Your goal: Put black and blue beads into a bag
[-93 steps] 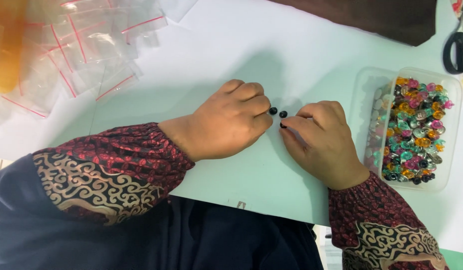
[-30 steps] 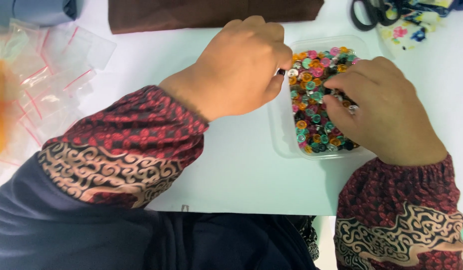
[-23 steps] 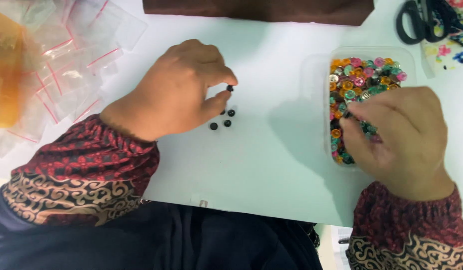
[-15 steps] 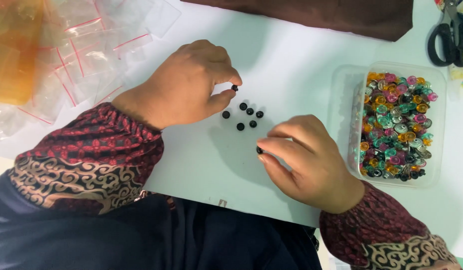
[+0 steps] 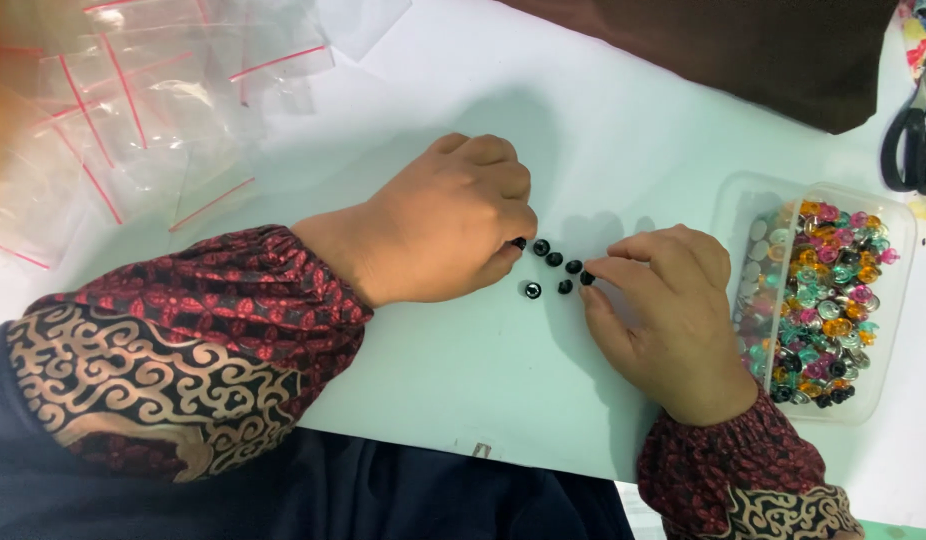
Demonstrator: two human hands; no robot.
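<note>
Several small black round beads (image 5: 554,260) lie in a loose cluster on the white table (image 5: 603,120). My left hand (image 5: 453,230) rests on the table just left of them, its thumb and forefinger pinching one black bead (image 5: 520,243). My right hand (image 5: 668,310) lies to the right of the cluster, fingertips touching the rightmost black bead (image 5: 586,278). Both wrists wear red and black patterned sleeves.
A clear plastic tray (image 5: 888,330) full of colourful shiny beads stands at the right, beside my right hand. A heap of small clear zip bags (image 5: 133,110) with red strips lies at the far left. Dark brown cloth (image 5: 743,50) and black-handled scissors (image 5: 913,140) sit at the back right.
Both hands went to the bead tray, then came back; black beads now lie on the table. My right hand has brought one more bead up to the cluster's right side.
</note>
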